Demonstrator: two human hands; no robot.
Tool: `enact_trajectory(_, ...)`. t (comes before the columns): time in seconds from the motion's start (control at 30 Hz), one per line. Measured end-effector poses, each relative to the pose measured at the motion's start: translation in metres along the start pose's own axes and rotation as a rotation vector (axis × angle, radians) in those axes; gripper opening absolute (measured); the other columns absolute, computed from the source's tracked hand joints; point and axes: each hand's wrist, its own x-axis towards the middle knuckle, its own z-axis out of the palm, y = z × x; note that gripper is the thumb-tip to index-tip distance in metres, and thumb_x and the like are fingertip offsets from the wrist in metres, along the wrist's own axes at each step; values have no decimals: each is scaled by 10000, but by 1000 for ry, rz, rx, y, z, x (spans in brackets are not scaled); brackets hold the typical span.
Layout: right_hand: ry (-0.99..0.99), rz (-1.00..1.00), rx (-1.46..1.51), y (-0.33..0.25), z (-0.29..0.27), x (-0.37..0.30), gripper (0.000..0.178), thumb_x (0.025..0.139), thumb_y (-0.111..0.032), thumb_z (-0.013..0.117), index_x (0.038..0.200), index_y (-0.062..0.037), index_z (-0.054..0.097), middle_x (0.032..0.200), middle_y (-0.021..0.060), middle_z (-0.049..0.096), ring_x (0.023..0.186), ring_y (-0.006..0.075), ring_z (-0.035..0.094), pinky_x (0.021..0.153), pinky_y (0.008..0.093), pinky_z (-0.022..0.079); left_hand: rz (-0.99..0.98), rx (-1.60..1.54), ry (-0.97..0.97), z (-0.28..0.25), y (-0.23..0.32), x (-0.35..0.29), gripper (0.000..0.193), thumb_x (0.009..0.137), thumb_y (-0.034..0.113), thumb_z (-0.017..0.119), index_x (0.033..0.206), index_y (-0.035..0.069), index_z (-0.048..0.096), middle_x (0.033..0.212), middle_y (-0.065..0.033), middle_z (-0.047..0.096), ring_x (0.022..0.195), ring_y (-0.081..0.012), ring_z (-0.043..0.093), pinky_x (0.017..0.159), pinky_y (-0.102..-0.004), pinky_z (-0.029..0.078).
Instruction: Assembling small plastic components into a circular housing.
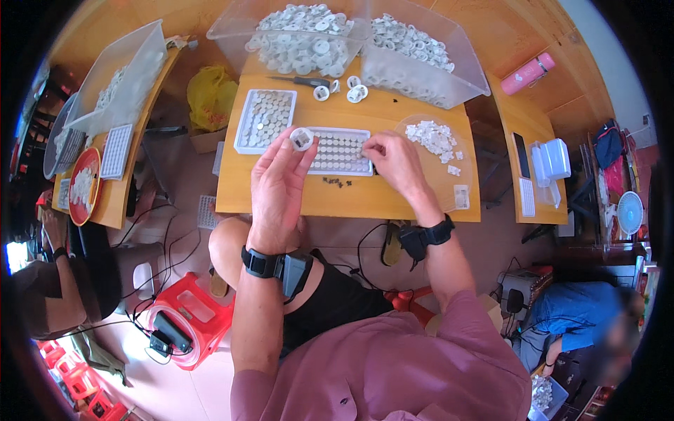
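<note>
Two bare hands reach in over the front edge of a yellow wooden table (pixel 246 193). The left hand (pixel 279 172) pinches a round white plastic piece (pixel 302 139) between thumb and fingertips, held up between two shallow white rectangular trays of silvery discs: the left tray (pixel 254 149) and the middle tray (pixel 330 172). The right hand (pixel 395 160), fingers bent together, is at the middle tray's right edge; whether it grips anything I cannot tell. A strip of wood, with small black bits (pixel 337 182) on it, runs between that tray and the front edge. To the right, heaped white plastic squares (pixel 432 137) lie inside the table's right edge; translucent plastic bins (pixel 460 76) line the back.
</note>
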Motion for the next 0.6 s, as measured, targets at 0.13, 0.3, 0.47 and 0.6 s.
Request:
enact_trajectory(0.13, 4, 21, -9, 5, 8, -7, 100, 831, -99, 643, 873, -38, 710, 873, 150, 670, 827, 329, 656, 727, 424, 511, -10, 17, -28, 0, -2, 1, 372, 996, 93, 538, 1315, -88, 481, 1243, -220, 604, 1201, -345, 579, 1062, -381, 473)
enact_trajectory(0.3, 29, 33, -43, 3, 9, -8, 109, 812, -100, 682, 886, -25, 708, 836, 131, 664, 787, 295, 665, 712, 395, 510, 6, 9, 25, -1, -2, 0, 320, 991, 81, 543, 1268, -80, 524, 1199, -198, 632, 1154, -335, 613, 1038, -386, 501)
enact_trajectory(0.47, 36, 51, 22, -5, 1, -8, 84, 812, -81, 665, 857, -15, 692, 862, 160, 680, 797, 324, 671, 722, 403, 528, -45, 77, 1, -9, -3, 1, 341, 996, 106, 543, 1296, -53, 512, 1222, -185, 624, 1166, -328, 607, 1012, -363, 516)
enact_trajectory(0.6, 93, 71, 379, -26, -16, -13, 104, 816, -64, 683, 889, 10, 690, 827, 139, 698, 690, 240, 673, 629, 330, 526, -149, 71, -71, 0, -10, 0, 265, 998, 102, 538, 1228, -29, 551, 1190, -174, 641, 1122, -315, 635, 983, -377, 536)
